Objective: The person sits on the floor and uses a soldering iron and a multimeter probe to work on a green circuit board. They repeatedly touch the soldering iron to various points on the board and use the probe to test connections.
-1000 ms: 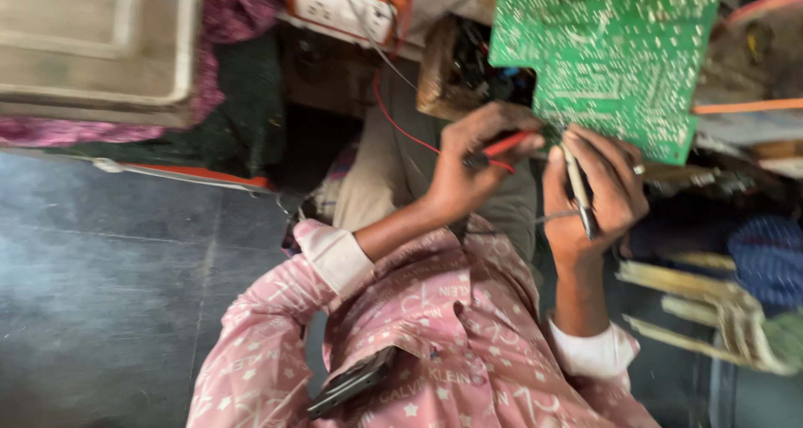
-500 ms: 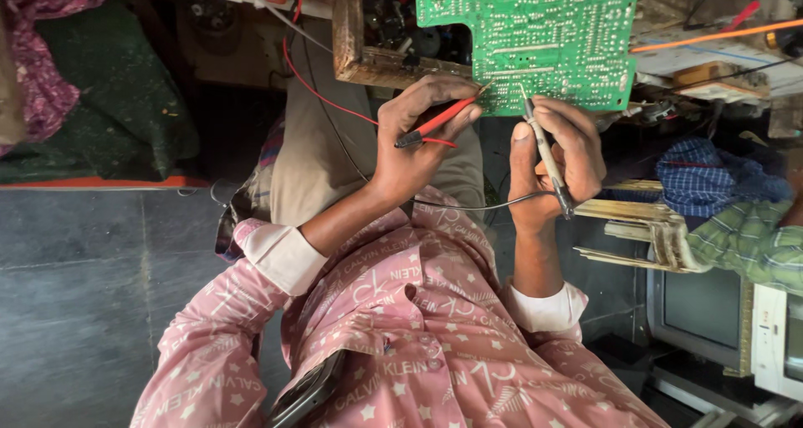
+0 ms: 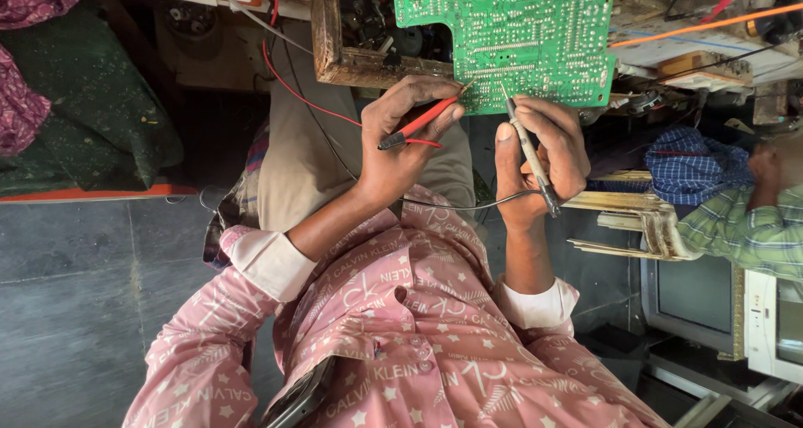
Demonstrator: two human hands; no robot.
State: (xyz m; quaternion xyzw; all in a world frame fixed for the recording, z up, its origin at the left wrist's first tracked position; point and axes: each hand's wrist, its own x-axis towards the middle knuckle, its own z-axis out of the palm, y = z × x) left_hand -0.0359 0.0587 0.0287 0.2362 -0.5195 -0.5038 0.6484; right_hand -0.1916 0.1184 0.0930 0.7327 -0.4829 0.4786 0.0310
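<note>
Board: green printed circuit board [image 3: 519, 35] at 12 o'clock in the view, solder side up, propped on a wooden frame [image 3: 335, 35]; likely stiff, light and fragile, best held by its bare edges, not by the solder joints.
Sleeves: pink patterned shirt with white cuffs [image 3: 401, 328], filling 6 o'clock.
Left hand: left hand [image 3: 401, 135] at 11 o'clock of the shirt, fingers and thumb clamped together on the red probe [image 3: 418, 123]; its tip lies at the board's lower edge.
Right hand: right hand [image 3: 539, 160] at 1 o'clock, fingers curled shut around the grey probe [image 3: 527, 148], held like a pen, tip touching the board.
Probes: 2 thin, rigid, light rods, probably slippery at the plastic shaft; grip sits mid-shaft, away from the metal tip.
Leads: red wire [image 3: 293, 85] runs toward 11 o'clock; black wire [image 3: 468, 204] loops between both wrists, soft and easy to snag.
Nearby: another person's arm in a green checked sleeve [image 3: 744, 227] at 3 o'clock, well apart.
</note>
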